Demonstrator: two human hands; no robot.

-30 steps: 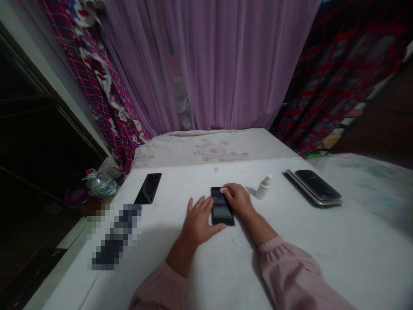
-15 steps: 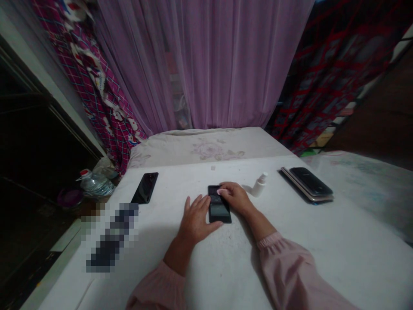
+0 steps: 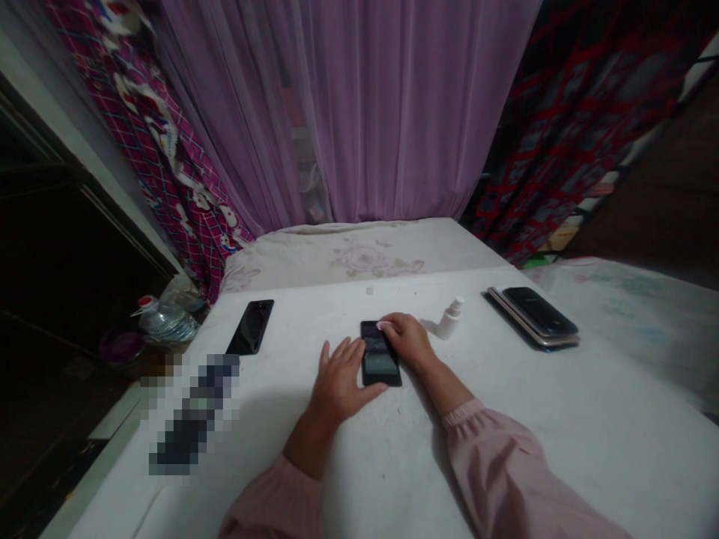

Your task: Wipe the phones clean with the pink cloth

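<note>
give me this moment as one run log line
left hand: flat on white surface beside phone | right hand: resting on phone | near: white bottle, stacked phones, other phone

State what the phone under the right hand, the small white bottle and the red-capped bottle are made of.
The phone looks like glossy glass on its face, going by the sheen. The small white bottle seems to be smooth, opaque plastic. The red-capped bottle looks like thin, clear plastic with bright creases; its cap is probably plastic too.
</note>
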